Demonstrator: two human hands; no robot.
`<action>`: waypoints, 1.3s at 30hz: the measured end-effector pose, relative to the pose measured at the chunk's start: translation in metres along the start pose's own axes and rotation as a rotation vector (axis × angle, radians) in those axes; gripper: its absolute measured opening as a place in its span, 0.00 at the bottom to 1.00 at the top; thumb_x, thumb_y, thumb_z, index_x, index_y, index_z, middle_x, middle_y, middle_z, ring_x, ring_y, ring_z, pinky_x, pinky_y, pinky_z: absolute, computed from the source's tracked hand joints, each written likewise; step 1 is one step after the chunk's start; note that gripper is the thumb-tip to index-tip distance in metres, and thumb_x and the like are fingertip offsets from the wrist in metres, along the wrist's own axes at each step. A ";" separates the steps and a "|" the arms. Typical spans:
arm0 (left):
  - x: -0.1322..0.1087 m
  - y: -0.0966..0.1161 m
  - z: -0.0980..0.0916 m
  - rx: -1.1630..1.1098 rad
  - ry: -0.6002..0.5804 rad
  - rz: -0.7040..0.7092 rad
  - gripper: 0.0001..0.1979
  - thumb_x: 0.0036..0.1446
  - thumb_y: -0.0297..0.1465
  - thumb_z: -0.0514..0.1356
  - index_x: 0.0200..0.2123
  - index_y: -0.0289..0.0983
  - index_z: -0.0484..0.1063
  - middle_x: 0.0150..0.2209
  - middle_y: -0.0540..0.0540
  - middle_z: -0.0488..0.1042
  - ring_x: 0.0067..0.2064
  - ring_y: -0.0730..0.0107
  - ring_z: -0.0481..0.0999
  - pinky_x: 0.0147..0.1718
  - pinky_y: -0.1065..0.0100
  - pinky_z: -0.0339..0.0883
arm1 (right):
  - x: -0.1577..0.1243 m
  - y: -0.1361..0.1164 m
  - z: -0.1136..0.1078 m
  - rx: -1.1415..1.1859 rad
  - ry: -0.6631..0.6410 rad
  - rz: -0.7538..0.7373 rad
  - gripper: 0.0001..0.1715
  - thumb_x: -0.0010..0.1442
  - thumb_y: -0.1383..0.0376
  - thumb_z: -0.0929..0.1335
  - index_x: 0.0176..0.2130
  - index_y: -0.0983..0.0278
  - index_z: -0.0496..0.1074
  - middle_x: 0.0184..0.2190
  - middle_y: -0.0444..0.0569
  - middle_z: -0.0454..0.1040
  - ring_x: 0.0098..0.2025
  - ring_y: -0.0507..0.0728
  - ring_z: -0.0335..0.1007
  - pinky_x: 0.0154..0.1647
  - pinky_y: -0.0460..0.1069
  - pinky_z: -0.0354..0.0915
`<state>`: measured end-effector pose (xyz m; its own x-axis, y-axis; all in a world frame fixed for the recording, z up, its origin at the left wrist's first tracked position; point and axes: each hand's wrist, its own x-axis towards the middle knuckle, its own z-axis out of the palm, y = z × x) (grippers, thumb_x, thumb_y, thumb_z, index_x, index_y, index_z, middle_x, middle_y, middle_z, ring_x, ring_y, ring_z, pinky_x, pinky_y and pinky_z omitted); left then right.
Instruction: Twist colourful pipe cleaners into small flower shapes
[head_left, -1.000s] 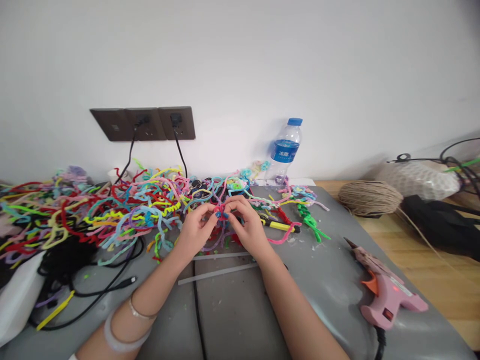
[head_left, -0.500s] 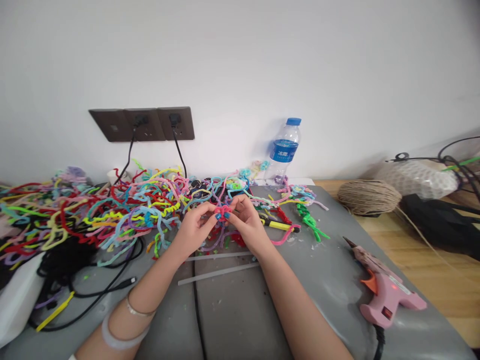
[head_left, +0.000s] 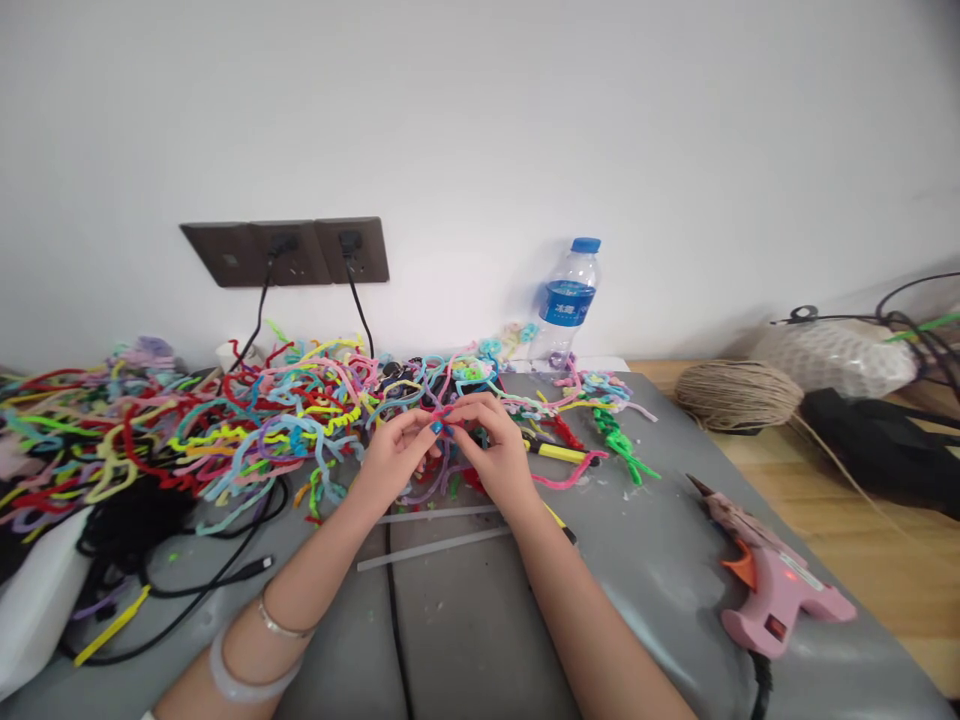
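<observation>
Between my fingertips is a small pink pipe-cleaner piece (head_left: 442, 413), mostly hidden by the fingers. My left hand (head_left: 395, 452) pinches it from the left, and my right hand (head_left: 491, 440) pinches it from the right. Both hands are raised in front of the pile of coloured pipe cleaners (head_left: 255, 420). Two translucent glue sticks (head_left: 435, 549) lie on the grey table (head_left: 480, 620) below my wrists. Close to my right hand is a yellow and black tool (head_left: 559, 452), with a pink pipe cleaner (head_left: 562, 483) beside it.
A pink glue gun (head_left: 780, 590) lies at the right, its cord running toward the front. Behind stand a water bottle (head_left: 568, 300) and a ball of twine (head_left: 739, 395). Black cables (head_left: 225, 580) and a white object (head_left: 41, 600) occupy the left. Green twisted pipe cleaners (head_left: 619, 440) lie right of centre.
The fingers of my right hand have rolled over the pink piece, turning it so less of it shows. A yellow and black end now appears beside my right wrist.
</observation>
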<state>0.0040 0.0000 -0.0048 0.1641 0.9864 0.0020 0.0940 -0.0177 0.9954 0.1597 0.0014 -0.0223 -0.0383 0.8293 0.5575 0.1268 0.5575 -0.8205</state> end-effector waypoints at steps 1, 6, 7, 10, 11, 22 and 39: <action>0.000 0.001 0.000 0.001 -0.004 0.011 0.14 0.52 0.43 0.63 0.33 0.37 0.73 0.21 0.51 0.71 0.20 0.74 0.67 0.20 0.73 0.61 | 0.000 0.000 0.000 0.003 -0.003 -0.002 0.07 0.59 0.70 0.68 0.34 0.59 0.74 0.38 0.50 0.71 0.43 0.58 0.69 0.43 0.53 0.66; 0.001 -0.001 -0.002 0.005 -0.018 0.036 0.13 0.54 0.43 0.62 0.29 0.38 0.71 0.21 0.52 0.70 0.21 0.75 0.66 0.21 0.73 0.59 | 0.000 0.000 0.000 -0.023 -0.001 -0.015 0.07 0.58 0.72 0.67 0.32 0.59 0.72 0.36 0.49 0.72 0.41 0.58 0.69 0.42 0.53 0.66; 0.001 -0.002 -0.002 -0.006 -0.016 0.028 0.13 0.54 0.42 0.62 0.29 0.38 0.71 0.21 0.52 0.70 0.20 0.75 0.66 0.21 0.73 0.59 | 0.000 0.000 0.000 -0.037 0.007 -0.015 0.07 0.58 0.72 0.68 0.32 0.60 0.72 0.37 0.49 0.72 0.41 0.58 0.69 0.43 0.53 0.65; 0.001 -0.004 -0.001 -0.042 -0.012 0.001 0.13 0.55 0.42 0.62 0.28 0.38 0.72 0.21 0.52 0.70 0.21 0.75 0.66 0.21 0.74 0.58 | -0.001 0.001 -0.001 -0.079 0.035 -0.021 0.06 0.58 0.71 0.68 0.32 0.60 0.72 0.40 0.50 0.71 0.43 0.58 0.69 0.45 0.53 0.64; 0.001 -0.004 -0.001 -0.055 -0.010 -0.007 0.12 0.55 0.41 0.62 0.28 0.38 0.72 0.21 0.52 0.70 0.21 0.75 0.66 0.21 0.74 0.57 | -0.001 0.001 -0.001 -0.086 0.042 -0.022 0.06 0.58 0.71 0.69 0.32 0.60 0.72 0.40 0.50 0.71 0.43 0.58 0.69 0.45 0.53 0.64; 0.000 -0.004 0.002 -0.073 0.006 0.036 0.11 0.54 0.38 0.62 0.28 0.37 0.71 0.22 0.53 0.69 0.23 0.76 0.63 0.23 0.74 0.57 | -0.001 -0.002 -0.001 -0.043 -0.018 -0.005 0.07 0.61 0.72 0.65 0.34 0.61 0.70 0.40 0.51 0.72 0.43 0.57 0.69 0.42 0.51 0.62; 0.001 -0.008 0.002 -0.058 0.014 0.083 0.12 0.54 0.39 0.63 0.28 0.36 0.72 0.22 0.53 0.68 0.23 0.76 0.63 0.23 0.74 0.57 | 0.001 0.003 0.002 0.192 0.008 0.098 0.01 0.61 0.66 0.68 0.35 0.61 0.70 0.40 0.50 0.73 0.42 0.57 0.71 0.43 0.51 0.65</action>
<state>0.0050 0.0012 -0.0124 0.1552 0.9842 0.0856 0.0234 -0.0903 0.9956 0.1582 0.0033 -0.0243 -0.0271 0.8802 0.4739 -0.0619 0.4716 -0.8796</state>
